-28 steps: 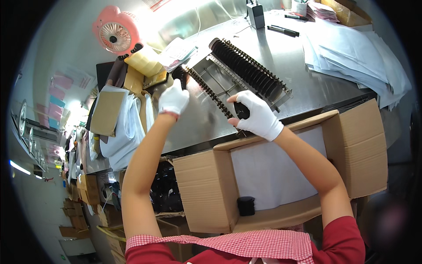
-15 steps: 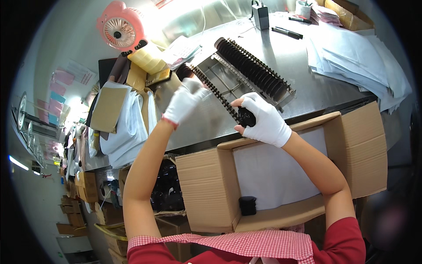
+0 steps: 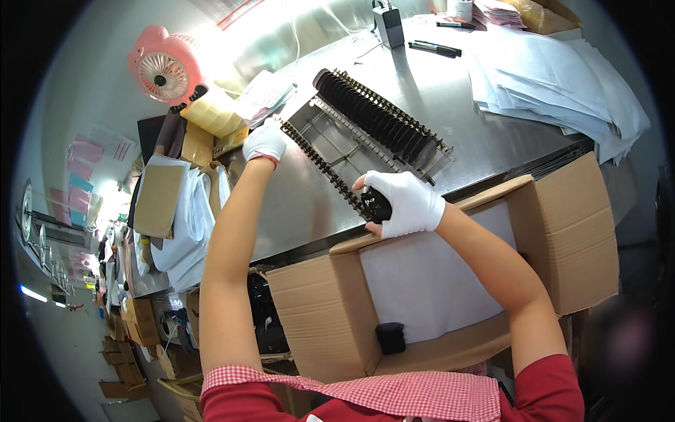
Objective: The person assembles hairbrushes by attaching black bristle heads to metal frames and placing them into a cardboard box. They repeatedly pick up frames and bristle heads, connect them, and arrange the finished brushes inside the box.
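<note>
On the steel table stands a metal rack (image 3: 344, 152) with coil-like toothed rails. A long row of thin black rounded pieces (image 3: 380, 118) stands on edge along its far right side. My right hand (image 3: 413, 203), in a white fingerless glove, is closed around a small stack of black pieces (image 3: 377, 205) at the near end of the left rail (image 3: 316, 160). My gloved left hand (image 3: 265, 143) is at that rail's far end; its fingers are hidden behind the hand. Below the table edge, a small black bundle (image 3: 390, 338) lies in the open cardboard box (image 3: 313, 309), on white lining.
White sheets (image 3: 541, 84) are piled at the table's right. A black adapter (image 3: 389, 27) and pens (image 3: 434, 48) lie toward the back. At left are a pink fan (image 3: 165, 70), a yellow roll (image 3: 213, 116) and hanging white bags (image 3: 186, 225).
My left hand has moved left and away to the rail's far end. My right hand keeps its grip on the stack at the near end. The whole view has shifted slightly.
</note>
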A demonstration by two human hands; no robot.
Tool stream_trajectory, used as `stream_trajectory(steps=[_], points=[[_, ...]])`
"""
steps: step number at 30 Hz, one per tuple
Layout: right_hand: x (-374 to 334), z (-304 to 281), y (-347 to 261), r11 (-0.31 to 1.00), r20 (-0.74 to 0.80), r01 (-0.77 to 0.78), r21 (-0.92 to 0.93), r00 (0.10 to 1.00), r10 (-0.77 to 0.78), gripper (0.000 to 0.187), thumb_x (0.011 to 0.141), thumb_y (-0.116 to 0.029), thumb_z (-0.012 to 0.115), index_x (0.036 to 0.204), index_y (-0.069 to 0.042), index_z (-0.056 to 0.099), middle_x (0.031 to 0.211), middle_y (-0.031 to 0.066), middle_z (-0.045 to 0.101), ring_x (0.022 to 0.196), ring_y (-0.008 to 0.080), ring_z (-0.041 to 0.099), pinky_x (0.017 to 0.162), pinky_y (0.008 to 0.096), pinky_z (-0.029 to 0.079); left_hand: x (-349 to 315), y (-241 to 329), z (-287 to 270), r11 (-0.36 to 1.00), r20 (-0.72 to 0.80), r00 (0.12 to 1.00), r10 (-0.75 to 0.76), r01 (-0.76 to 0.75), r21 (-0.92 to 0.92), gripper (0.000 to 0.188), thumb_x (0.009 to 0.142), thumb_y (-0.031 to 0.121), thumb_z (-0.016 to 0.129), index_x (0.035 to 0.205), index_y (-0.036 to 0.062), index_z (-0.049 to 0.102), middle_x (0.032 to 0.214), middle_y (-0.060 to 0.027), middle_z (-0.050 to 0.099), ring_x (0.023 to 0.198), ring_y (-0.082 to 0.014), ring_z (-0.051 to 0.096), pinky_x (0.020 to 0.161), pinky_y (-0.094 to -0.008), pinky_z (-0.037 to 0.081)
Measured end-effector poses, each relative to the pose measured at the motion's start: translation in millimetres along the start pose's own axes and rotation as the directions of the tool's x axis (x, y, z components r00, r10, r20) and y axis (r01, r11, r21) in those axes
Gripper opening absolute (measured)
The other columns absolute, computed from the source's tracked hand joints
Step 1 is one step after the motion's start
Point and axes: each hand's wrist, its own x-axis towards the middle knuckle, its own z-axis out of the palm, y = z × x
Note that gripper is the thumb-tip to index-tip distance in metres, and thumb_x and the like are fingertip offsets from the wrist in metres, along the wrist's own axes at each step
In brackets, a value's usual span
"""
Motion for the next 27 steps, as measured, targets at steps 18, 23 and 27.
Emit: stream_trajectory(steps=[18, 23, 27], points=[[-68, 33, -67, 0.905, -0.442, 0.319, -0.281, 0.794, -0.417, 0.068, 0.069, -0.003, 0.078, 0.131, -0.007, 0.05, 0.118, 0.016, 0.065, 0.101, 0.037, 0.068, 0.088, 0.0435, 0.055, -298, 116, -118, 0.101, 0.177, 0.891, 0.418, 0.149, -0.984, 0.062, 0.08, 0.023, 0.078, 0.126, 0.0024, 0.042, 0.106, -0.004, 0.056, 0.095, -0.0109, 0.057, 0.081, -0.0285, 0.053], [-130, 14, -68, 0.948, -0.049, 0.111, -0.297, 0.99, -0.131, 0.109, 0.055, -0.03, 0.094, 0.145, -0.001, 0.04, 0.129, 0.0208, 0.056, 0.129, 0.0381, 0.051, 0.112, 0.047, 0.038, -318, 127, -92, 0.158, 0.481, 0.583, 0.655, 0.516, -0.842, 0.067, 0.081, 0.021, 0.077, 0.136, 0.0035, 0.043, 0.117, -0.0057, 0.058, 0.103, -0.0125, 0.058, 0.09, -0.0295, 0.051], [-184, 6, -35, 0.945, 0.191, -0.224, -0.237, 0.943, 0.271, 0.087, 0.069, -0.03, 0.087, 0.14, 0.0, 0.046, 0.127, 0.0225, 0.057, 0.117, 0.0388, 0.057, 0.102, 0.0426, 0.046, -335, 126, -39, 0.62, 0.609, 0.234, 0.758, 0.033, -0.784, 0.043, 0.078, 0.026, 0.075, 0.115, 0.0066, 0.064, 0.098, -0.0123, 0.069, 0.087, -0.0222, 0.066, 0.08, -0.0338, 0.053]])
